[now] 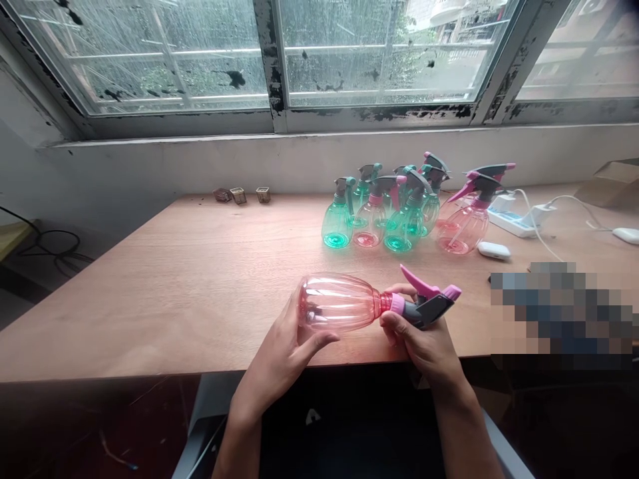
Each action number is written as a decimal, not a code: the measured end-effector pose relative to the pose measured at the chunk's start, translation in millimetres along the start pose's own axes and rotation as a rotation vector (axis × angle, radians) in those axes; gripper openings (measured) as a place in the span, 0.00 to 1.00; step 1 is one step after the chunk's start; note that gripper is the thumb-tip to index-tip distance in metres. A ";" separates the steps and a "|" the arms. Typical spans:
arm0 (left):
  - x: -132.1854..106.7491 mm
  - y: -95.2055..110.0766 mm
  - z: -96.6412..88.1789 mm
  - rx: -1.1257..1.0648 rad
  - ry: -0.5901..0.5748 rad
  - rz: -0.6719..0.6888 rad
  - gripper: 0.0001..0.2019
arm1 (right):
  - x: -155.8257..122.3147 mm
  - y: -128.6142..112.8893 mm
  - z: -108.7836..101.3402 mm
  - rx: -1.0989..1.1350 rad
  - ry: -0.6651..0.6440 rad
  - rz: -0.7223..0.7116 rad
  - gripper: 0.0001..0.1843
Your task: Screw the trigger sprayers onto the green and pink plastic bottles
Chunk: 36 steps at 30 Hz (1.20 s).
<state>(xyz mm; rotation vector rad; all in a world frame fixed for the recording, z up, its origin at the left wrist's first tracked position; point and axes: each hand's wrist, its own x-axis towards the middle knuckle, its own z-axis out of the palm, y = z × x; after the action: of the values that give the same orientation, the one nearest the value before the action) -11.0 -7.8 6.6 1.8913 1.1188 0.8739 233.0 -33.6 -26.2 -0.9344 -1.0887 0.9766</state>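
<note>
A clear pink spray bottle [342, 303] lies sideways in the air over the table's front edge, its base to the left and its grey and pink spray head [430, 301] to the right. My left hand [292, 339] cups the body near the base, thumb along the underside. At the neck, my right hand [417, 339] grips around the pink collar, with thumb and fingers closed on it. The bottle looks empty. Behind it stands a cluster of spray bottles, several green [337, 223] and some pink [464, 226], all with spray heads on.
Three small trinkets [238, 195] sit at the back left of the wooden table [174, 293]. On the right are a white power strip [516, 219] with cables, a white case [494, 251], a cardboard box [612, 183] and a blurred-out patch. A window runs behind.
</note>
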 end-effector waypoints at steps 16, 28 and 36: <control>-2.0 -7.4 3.5 0.128 0.008 -0.017 0.52 | 0.7 3.8 -2.1 0.074 -0.019 -0.005 0.13; 0.5 -6.1 0.0 0.060 -0.031 0.009 0.40 | 0.4 1.9 -0.2 0.049 -0.019 0.001 0.18; -1.3 -9.4 2.8 0.092 0.015 -0.013 0.49 | 0.4 8.1 -3.4 0.101 -0.006 -0.009 0.14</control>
<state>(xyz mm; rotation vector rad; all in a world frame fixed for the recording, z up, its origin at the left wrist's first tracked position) -12.8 -6.6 -3.0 1.9523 1.1977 0.8435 235.1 -31.2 -34.4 -0.8447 -1.0387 1.0184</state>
